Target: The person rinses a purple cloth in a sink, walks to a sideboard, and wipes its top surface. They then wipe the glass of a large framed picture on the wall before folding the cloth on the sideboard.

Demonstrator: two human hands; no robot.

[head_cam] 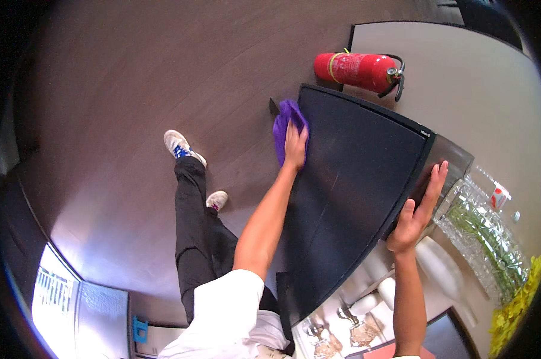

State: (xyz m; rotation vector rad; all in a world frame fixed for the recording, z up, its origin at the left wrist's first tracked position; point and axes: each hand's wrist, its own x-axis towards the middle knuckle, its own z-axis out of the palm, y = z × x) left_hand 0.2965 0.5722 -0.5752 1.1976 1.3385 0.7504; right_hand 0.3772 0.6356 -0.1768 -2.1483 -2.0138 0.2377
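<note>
My left hand (296,144) grips a purple cloth (280,130) against the lower edge of a black cabinet panel (355,179). Part of the cloth is bunched under the fingers, so the palm side is hidden. My right hand (417,215) lies with its back to me at the cabinet's upper edge, thumb apart from the fingers, holding nothing. Its palm appears to rest on the glossy cabinet top (452,155). Thin pale scratches or streaks cross the black panel. A small dark foot (274,107) shows beside the cloth.
A red fire extinguisher (360,71) stands on the brown floor (118,89), close to the cabinet. Near my right hand are a clear vase of green stems (481,233), yellow flowers (517,305), a white vase (443,269) and glass ornaments (364,330). A blue stool (140,329) is behind.
</note>
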